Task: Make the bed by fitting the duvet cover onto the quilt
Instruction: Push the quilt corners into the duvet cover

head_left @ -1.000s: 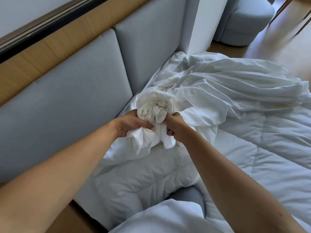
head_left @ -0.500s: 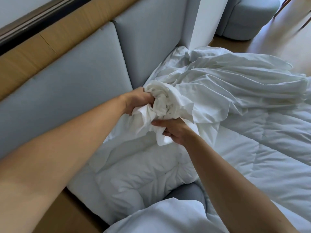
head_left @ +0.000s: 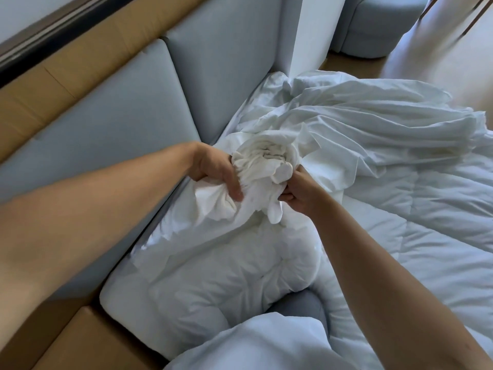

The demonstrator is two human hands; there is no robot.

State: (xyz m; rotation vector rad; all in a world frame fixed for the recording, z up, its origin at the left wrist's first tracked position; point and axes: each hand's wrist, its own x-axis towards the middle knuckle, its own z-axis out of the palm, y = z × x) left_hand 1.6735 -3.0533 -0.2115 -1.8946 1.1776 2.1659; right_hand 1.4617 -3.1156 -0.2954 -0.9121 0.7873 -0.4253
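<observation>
Headboard: the padded grey-blue panels (head_left: 112, 134) run along the left, with a wooden ledge (head_left: 61, 84) above them.
Quilt: the stitched white quilt (head_left: 426, 249) lies spread across the bed to the right and below, one puffy corner lying by the headboard's foot.
Duvet cover: the thinner white duvet cover (head_left: 373, 129) is heaped in long folds on top of the quilt toward the far side; its near end is gathered into a tight bunch, lifted above the quilt between the two hands.
Left arm: it reaches in from the lower left, bare forearm nearly level.
Left hand: the left hand (head_left: 216, 169) is clenched on the bunch's left side, fingers curled down into the cloth, a flap hanging below it.
Right arm: it comes up from the lower right, wrist bent inward.
Right hand: the right hand (head_left: 298, 193) pinches the bunch's right side from below, fingers curled round the fabric.
Change: half a second back the left hand stood higher than the right; now both sit closer to level, and the puckered centre of the bunch faces up again.
</observation>
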